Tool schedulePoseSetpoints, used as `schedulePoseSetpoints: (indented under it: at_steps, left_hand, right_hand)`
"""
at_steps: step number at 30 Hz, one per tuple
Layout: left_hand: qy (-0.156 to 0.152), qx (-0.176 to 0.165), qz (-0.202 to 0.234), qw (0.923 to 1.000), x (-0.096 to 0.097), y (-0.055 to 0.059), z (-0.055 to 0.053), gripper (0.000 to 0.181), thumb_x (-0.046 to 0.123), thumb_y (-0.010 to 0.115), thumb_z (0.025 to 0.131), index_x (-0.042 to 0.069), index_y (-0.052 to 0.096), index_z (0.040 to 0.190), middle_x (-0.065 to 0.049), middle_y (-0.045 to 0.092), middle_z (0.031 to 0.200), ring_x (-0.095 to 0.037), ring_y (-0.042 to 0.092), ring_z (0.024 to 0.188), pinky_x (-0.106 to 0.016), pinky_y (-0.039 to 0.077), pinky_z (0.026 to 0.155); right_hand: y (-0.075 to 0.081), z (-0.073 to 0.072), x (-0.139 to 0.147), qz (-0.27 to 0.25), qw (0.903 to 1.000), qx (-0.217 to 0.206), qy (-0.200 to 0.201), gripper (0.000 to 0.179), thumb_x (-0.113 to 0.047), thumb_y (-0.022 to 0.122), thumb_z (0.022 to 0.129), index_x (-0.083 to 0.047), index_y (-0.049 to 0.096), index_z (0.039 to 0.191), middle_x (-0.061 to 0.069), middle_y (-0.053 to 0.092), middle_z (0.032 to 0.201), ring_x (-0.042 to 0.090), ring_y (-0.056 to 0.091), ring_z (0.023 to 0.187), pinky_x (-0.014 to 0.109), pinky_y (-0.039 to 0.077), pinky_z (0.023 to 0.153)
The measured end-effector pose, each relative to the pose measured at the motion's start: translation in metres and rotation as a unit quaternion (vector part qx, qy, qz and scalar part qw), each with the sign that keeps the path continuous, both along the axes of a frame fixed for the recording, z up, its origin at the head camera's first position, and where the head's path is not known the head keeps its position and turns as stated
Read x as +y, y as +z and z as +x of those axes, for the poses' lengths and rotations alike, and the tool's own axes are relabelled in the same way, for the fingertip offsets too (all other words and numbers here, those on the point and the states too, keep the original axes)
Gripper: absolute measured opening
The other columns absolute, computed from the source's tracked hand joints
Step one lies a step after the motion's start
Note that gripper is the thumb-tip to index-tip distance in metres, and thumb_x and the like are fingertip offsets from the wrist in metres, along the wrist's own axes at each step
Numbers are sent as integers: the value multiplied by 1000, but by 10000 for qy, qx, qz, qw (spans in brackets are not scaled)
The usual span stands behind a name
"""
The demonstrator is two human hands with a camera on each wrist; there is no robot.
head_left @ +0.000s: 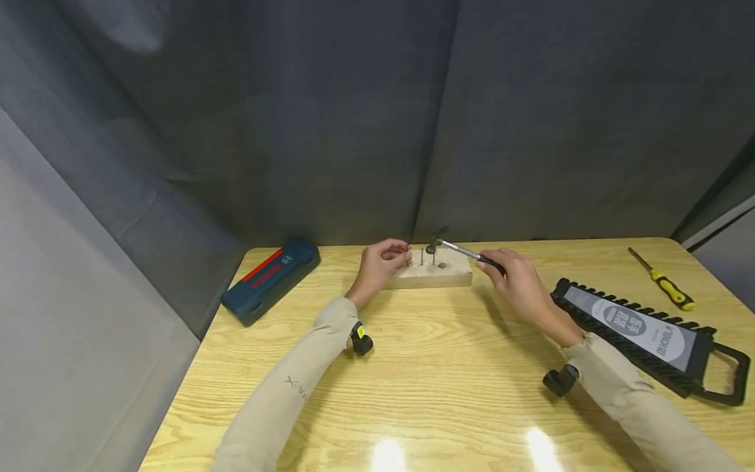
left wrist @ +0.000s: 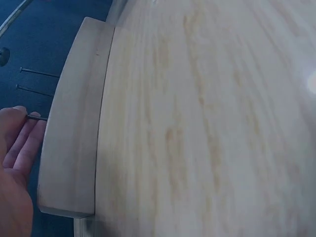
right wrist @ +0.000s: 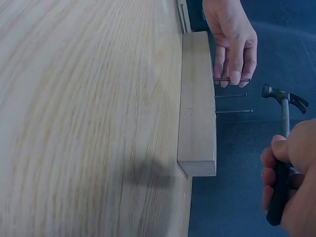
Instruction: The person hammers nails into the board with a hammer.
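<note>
A pale wooden block (head_left: 427,280) lies near the far edge of the table. My left hand (head_left: 377,265) is at its left part and pinches an upright nail (left wrist: 37,118) between thumb and fingers, with the nail's lower end at the block. Two more nails stand up from the block to the right, a nearer one (right wrist: 231,96) and a farther one (right wrist: 233,111). My right hand (head_left: 522,285) grips a claw hammer (right wrist: 285,118) by its black handle. The hammer's head is raised over the block, apart from the nails in the right wrist view.
A dark blue case (head_left: 271,282) with a red stripe lies at the left. To the right are a black wrench rack (head_left: 634,331) with a grey label and a yellow-black screwdriver (head_left: 666,282). Dark curtain (head_left: 330,131) hangs just behind the table (head_left: 436,380).
</note>
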State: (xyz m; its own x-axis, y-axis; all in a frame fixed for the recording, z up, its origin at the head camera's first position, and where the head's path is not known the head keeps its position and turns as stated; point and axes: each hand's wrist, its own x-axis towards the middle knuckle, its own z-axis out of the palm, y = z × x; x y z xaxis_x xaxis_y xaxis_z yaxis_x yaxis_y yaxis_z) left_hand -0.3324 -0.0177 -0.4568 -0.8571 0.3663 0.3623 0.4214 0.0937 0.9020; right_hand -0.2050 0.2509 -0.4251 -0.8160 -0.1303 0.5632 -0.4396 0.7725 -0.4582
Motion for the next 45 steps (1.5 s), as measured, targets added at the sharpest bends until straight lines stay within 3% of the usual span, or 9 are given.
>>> schedulePoseSetpoints:
  at_steps: [5, 19, 23, 27, 30, 35, 42, 45]
  left_hand:
    - [28, 139, -30, 9999, 2, -4, 1, 17, 1, 76, 95, -4, 75, 112, -19, 77, 105, -28, 76, 95, -25, 63, 83]
    - [37, 231, 244, 9994, 1, -12, 1, 18, 1, 78, 93, -3, 77, 110, -21, 77, 105, -33, 77, 96, -26, 63, 83]
    - [63, 214, 187, 9996, 1, -13, 1, 17, 3, 79, 93, -2, 77, 110, -19, 78, 106, -30, 78, 96, -26, 63, 83]
    - [112, 196, 131, 9997, 1, -13, 1, 16, 5, 78, 94, 0, 77, 109, -17, 78, 105, -22, 78, 94, -27, 63, 84]
    - [119, 199, 139, 9996, 1, -12, 2, 15, 5, 78, 94, 0, 77, 108, -17, 78, 105, -21, 78, 93, -29, 64, 85]
    - [88, 147, 239, 9996, 1, -13, 2, 15, 4, 78, 94, 0, 78, 109, -17, 78, 105, -26, 78, 96, -28, 64, 84]
    - [78, 206, 239, 9995, 2, -14, 0, 16, 5, 79, 93, -1, 77, 108, -17, 78, 104, -30, 77, 94, -27, 63, 81]
    - [75, 177, 214, 9996, 1, -14, 0, 16, 6, 79, 94, -1, 77, 108, -16, 78, 104, -27, 77, 93, -27, 63, 82]
  right_hand:
    - [2, -4, -4, 66, 10000, -74, 10, 23, -9, 65, 105, 3, 72, 123, 14, 71, 97, 17, 53, 71, 31, 43, 60]
    - [9, -14, -17, 83, 9996, -271, 85, 24, -10, 66, 104, 4, 73, 123, 14, 70, 96, 19, 54, 70, 31, 41, 59]
    - [10, -16, -19, 199, 9993, -328, 30, 26, -14, 67, 104, 3, 74, 123, 15, 72, 98, 20, 56, 68, 33, 42, 59]
    - [16, -19, -22, 389, 9984, -401, -18, 29, -16, 67, 105, 3, 73, 124, 12, 67, 88, 16, 48, 61, 30, 37, 55]
    - [22, -21, -26, 296, 9995, -91, 54, 28, -13, 68, 104, 5, 73, 124, 10, 63, 83, 15, 43, 58, 28, 35, 53]
    - [26, -22, -34, -271, 9971, 703, 124, 23, -8, 69, 102, 6, 73, 120, 11, 64, 83, 15, 44, 59, 25, 35, 52]
    - [19, -20, -35, 397, 9991, -155, -3, 21, -11, 67, 104, 4, 75, 117, 10, 63, 81, 14, 44, 58, 27, 35, 51]
    - [19, -20, -32, 365, 9993, -106, -3, 25, -11, 67, 104, 6, 73, 122, 12, 64, 84, 15, 45, 59, 28, 36, 52]
